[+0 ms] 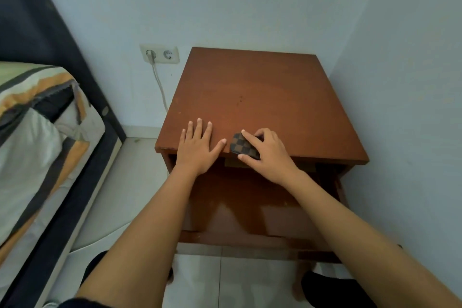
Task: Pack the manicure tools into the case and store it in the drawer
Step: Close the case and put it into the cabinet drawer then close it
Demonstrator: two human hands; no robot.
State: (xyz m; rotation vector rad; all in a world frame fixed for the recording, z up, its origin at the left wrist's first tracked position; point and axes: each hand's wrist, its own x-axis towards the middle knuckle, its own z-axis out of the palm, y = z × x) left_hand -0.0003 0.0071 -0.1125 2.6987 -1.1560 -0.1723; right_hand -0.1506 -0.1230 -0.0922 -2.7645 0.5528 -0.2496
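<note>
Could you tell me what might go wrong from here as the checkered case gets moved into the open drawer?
1. The checkered case sits at the nightstand top's front edge, partly overhanging; the right hand grips it mainly by fingertips, so it could slip and drop.
2. The left hand rests flat on the top, not on the open drawer, which might shift if bumped.
</note>
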